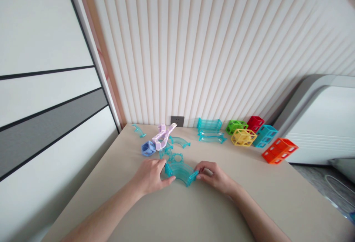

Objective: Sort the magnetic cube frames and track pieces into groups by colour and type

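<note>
A stack of translucent teal curved track pieces (181, 171) lies in front of me on the table. My left hand (151, 175) holds its left end, thumb at the near side and fingers at the far side. At the right end, the fingertips of my right hand (213, 177) pinch the stack's end connector. Just behind the stack are flat teal connector pieces with round holes (177, 157). A single teal curved track (181, 142) lies farther back. Left of it sit a lilac zigzag piece (161, 138) and a blue open-frame cube (148, 148).
Stacked teal straight tracks (209, 124) lie against the ribbed wall. Open-frame blocks stand at the right: green (236, 126), yellow (243, 137), red (255, 123), teal (265, 136) and orange (279, 150). A small teal piece (138, 130) lies at the back left. A dark wall socket (177, 120) is behind.
</note>
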A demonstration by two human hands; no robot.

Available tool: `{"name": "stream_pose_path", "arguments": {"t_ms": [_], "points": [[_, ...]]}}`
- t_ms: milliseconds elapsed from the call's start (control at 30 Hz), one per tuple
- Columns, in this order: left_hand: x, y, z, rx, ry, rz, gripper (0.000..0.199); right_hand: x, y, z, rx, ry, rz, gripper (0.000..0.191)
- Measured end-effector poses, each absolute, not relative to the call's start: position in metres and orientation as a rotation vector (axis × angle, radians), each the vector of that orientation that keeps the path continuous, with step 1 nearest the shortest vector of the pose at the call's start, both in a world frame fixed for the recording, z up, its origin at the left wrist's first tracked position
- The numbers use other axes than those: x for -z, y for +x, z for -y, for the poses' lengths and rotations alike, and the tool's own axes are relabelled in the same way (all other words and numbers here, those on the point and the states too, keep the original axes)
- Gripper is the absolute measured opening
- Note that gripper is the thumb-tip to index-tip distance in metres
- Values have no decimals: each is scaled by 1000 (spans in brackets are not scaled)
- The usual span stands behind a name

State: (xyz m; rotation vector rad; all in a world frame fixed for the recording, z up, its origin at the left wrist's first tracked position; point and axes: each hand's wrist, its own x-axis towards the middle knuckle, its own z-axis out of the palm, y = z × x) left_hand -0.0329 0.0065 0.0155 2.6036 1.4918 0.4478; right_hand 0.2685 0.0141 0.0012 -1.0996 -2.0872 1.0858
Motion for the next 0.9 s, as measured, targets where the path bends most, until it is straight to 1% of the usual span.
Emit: {"name": "stream_pose_path", "arguments": {"t_ms": [133, 533, 700, 900], "points": [[-16, -33, -6, -436, 2596, -1497, 36, -1, 268, -15, -1085, -1109, 2088, 37], [-17, -33, -6, -378, 2591, -1520, 38, 3, 270, -15, -1079, -1124, 2126, 35], [-17, -32, -6, -311, 2574, -1543, 41, 2, 270, -15, -1114, -1140, 2160, 33], [-15, -30, -6, -294, 2550, -1546, 40, -1, 269, -16, -1051, -1134, 2243, 28]]}}
